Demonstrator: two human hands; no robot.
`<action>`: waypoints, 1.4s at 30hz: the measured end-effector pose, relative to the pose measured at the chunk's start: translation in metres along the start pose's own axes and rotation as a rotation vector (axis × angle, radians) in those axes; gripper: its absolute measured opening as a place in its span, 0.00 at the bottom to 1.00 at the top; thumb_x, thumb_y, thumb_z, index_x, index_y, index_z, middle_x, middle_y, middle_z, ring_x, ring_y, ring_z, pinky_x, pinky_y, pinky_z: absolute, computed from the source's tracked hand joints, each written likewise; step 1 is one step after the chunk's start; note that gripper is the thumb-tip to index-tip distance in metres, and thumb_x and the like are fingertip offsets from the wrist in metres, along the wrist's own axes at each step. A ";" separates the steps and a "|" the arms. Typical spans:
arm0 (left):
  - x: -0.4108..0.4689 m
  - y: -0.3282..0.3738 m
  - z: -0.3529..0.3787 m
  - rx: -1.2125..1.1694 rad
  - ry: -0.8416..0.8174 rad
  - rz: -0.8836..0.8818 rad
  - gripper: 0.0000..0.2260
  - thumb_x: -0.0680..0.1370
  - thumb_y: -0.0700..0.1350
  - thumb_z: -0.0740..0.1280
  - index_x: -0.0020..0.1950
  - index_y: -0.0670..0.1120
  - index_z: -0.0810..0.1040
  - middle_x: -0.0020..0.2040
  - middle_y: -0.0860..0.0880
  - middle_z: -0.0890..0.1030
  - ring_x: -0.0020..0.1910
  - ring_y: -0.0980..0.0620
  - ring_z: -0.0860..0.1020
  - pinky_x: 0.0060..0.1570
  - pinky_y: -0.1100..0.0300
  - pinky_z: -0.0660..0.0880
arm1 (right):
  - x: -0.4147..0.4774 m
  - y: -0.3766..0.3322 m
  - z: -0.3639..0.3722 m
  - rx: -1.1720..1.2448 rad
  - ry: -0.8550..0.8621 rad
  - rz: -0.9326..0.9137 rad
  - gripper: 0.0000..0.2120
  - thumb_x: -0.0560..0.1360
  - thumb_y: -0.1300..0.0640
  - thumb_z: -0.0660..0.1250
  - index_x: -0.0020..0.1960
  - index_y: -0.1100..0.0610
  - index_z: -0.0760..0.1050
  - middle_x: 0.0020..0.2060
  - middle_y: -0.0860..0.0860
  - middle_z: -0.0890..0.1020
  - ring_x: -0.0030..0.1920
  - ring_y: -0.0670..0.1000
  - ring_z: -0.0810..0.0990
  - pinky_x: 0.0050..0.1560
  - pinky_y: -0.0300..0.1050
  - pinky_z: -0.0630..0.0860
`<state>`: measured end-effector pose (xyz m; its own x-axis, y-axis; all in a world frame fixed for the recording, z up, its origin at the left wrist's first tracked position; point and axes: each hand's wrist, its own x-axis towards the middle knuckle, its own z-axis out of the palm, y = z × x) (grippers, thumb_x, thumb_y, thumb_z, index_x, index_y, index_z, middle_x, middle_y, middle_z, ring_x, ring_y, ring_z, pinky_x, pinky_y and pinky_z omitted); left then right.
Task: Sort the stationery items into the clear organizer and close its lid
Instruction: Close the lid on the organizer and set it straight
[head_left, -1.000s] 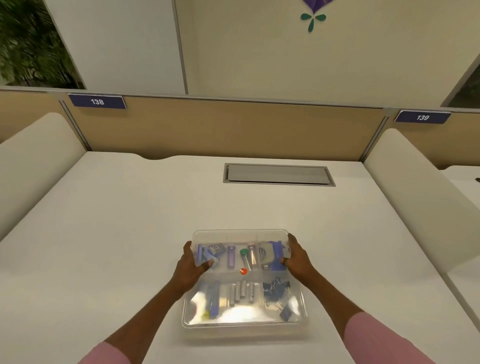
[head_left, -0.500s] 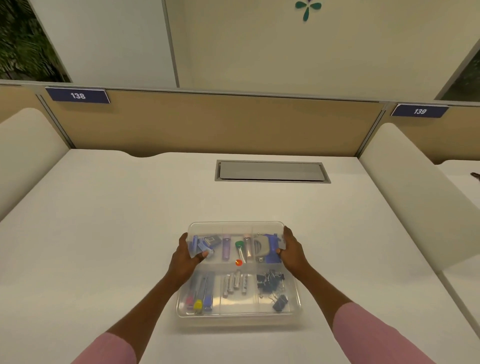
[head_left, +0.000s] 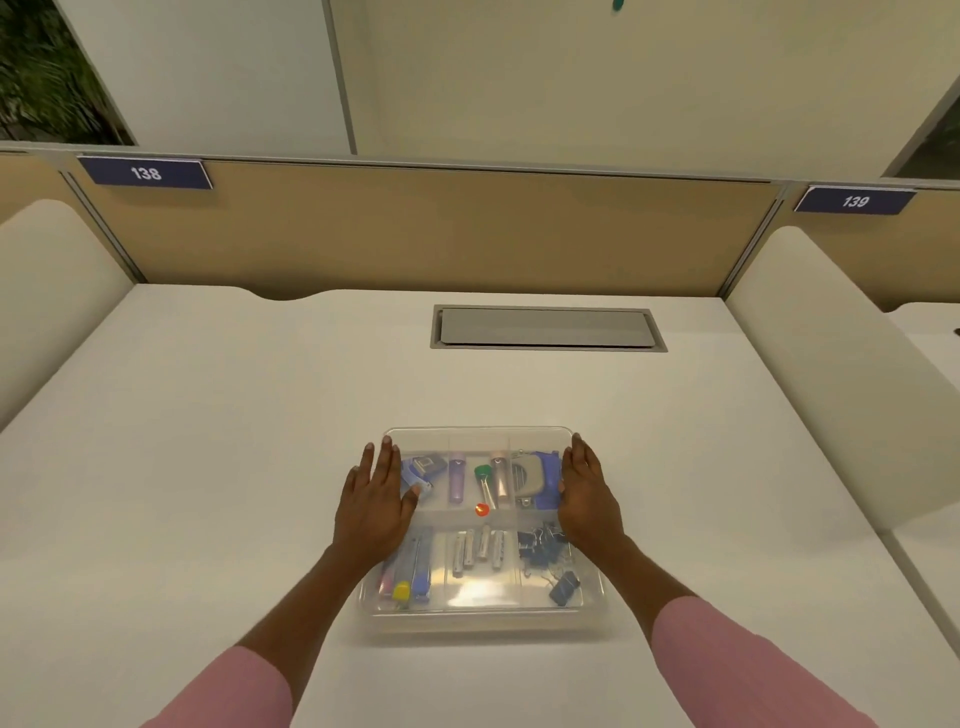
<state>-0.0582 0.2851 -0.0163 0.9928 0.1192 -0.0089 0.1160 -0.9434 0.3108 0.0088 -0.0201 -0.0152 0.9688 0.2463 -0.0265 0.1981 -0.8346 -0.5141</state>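
The clear organizer (head_left: 480, 439) lies flat on the white desk with its clear lid down over the compartments. Through the lid I see black binder clips (head_left: 540, 543), silver metal pieces (head_left: 478, 551), markers (head_left: 410, 577), a purple tube (head_left: 456, 480), a green-capped item (head_left: 483, 475) and a blue hole punch (head_left: 537, 478). My left hand (head_left: 376, 504) rests flat at the box's left edge, fingers straight and apart. My right hand (head_left: 587, 493) stands at the right edge, fingers extended along the side. Neither hand grips anything.
A grey cable hatch (head_left: 545, 328) is set in the desk behind the box. Cream side dividers (head_left: 841, 374) flank the desk left and right, and a tan back panel (head_left: 441, 234) carries number tags 138 and 139.
Both hands have let go of the lid's far corners and flattened out beside the box. The lid now lies level on the organizer. The view has tilted slightly.
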 end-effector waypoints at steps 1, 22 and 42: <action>-0.001 0.002 0.000 0.028 -0.001 -0.003 0.33 0.79 0.62 0.43 0.78 0.44 0.47 0.79 0.47 0.49 0.78 0.48 0.47 0.75 0.50 0.50 | 0.000 -0.002 0.000 -0.059 0.001 -0.018 0.29 0.81 0.57 0.58 0.78 0.62 0.50 0.78 0.55 0.54 0.78 0.55 0.51 0.77 0.48 0.55; 0.058 0.016 -0.004 0.238 -0.044 0.141 0.39 0.76 0.66 0.40 0.77 0.40 0.54 0.77 0.40 0.56 0.77 0.42 0.53 0.75 0.46 0.46 | 0.051 -0.034 0.003 -0.456 -0.053 -0.174 0.40 0.77 0.32 0.41 0.78 0.58 0.50 0.78 0.59 0.53 0.78 0.58 0.50 0.76 0.51 0.44; 0.074 0.011 0.001 0.266 -0.118 0.147 0.40 0.74 0.70 0.39 0.78 0.44 0.48 0.79 0.43 0.46 0.78 0.43 0.45 0.75 0.45 0.45 | 0.055 -0.037 0.006 -0.495 -0.104 -0.153 0.37 0.78 0.36 0.41 0.77 0.61 0.54 0.75 0.60 0.62 0.76 0.58 0.57 0.77 0.54 0.50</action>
<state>0.0165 0.2827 -0.0144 0.9941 -0.0467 -0.0976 -0.0412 -0.9975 0.0579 0.0539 0.0276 -0.0031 0.9084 0.4104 -0.0805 0.4072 -0.9118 -0.0533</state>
